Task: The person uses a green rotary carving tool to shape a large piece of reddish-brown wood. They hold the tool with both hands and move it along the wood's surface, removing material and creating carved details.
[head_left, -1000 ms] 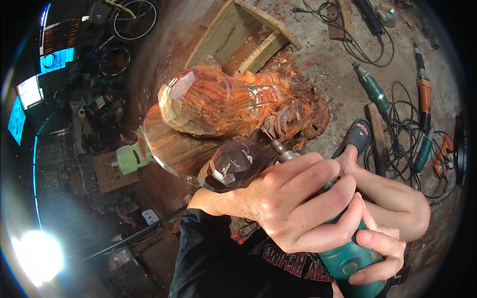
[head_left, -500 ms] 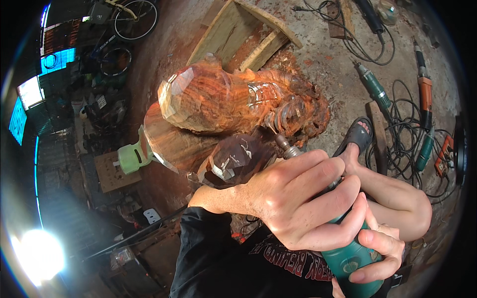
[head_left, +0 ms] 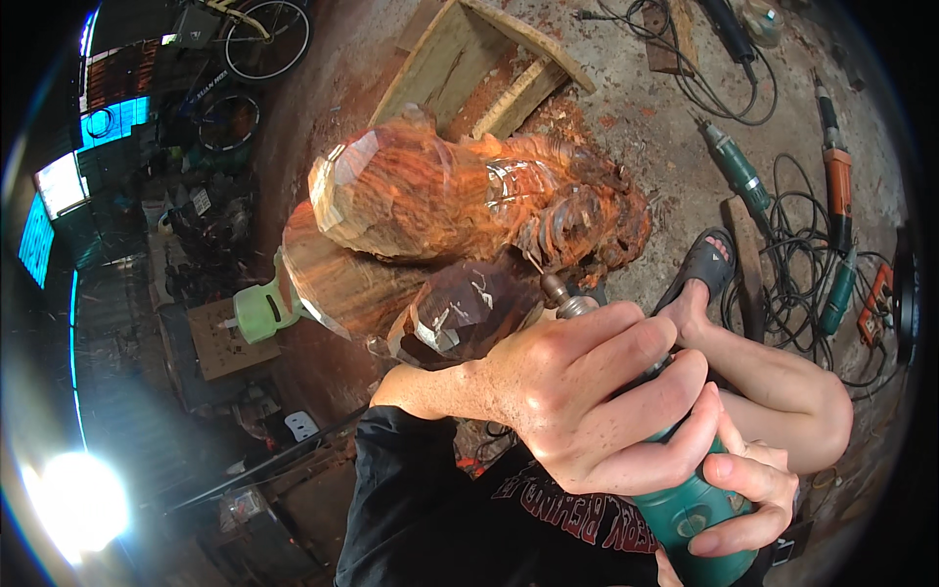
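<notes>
A reddish-orange wood carving stands in front of me on the dusty floor, with a darker, faceted lower part. A green rotary grinder is gripped in both hands. My left hand wraps its front end near the metal collet. Lower down, my right hand closes around the rear of the grinder's body. The bit touches the grooved, hair-like part of the carving.
Several corded power tools and tangled cables lie on the floor at right. A wooden frame rests behind the carving. My sandalled foot and bare knee are at right. A bicycle stands at the back left.
The grinder and both hands have shifted slightly; the bit stays on the grooved area of the carving.
</notes>
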### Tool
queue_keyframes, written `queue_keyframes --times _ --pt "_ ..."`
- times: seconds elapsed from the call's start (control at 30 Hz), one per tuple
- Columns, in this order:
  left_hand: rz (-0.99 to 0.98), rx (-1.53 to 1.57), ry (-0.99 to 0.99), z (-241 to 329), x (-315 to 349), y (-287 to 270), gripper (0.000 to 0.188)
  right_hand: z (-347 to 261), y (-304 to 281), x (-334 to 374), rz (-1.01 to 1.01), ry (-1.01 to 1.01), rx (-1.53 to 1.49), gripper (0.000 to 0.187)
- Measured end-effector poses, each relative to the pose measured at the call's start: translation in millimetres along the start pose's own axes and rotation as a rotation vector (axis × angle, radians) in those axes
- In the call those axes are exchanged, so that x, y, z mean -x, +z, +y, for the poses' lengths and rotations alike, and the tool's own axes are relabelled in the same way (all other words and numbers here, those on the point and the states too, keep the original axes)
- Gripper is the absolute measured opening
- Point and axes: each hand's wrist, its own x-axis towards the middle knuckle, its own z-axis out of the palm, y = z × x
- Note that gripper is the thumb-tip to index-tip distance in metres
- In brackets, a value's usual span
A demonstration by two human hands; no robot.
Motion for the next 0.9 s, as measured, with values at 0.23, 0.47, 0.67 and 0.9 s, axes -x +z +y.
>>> queue_keyframes --times 0.23,0.47,0.67,0.9 --pt "0.005 0.014 0.003 0.1 1.0 2.2 0.036 -2.2 -15.5 -24.2 -0.132 -0.046 0.062 0.035" --pt "-0.006 0.005 -0.001 2.9 0.4 2.1 0.034 0.8 -17.5 -8.3 -0.067 -0.038 0.038 0.03" --pt "0.016 -0.003 -0.006 4.4 -1.0 5.8 0.026 -0.1 -23.3 -11.0 -0.084 -0.037 0.045 0.025" --pt "0.03 -0.032 0.002 5.6 -0.5 12.2 0.025 2.3 -27.0 -13.5 -0.093 -0.016 0.049 0.021"
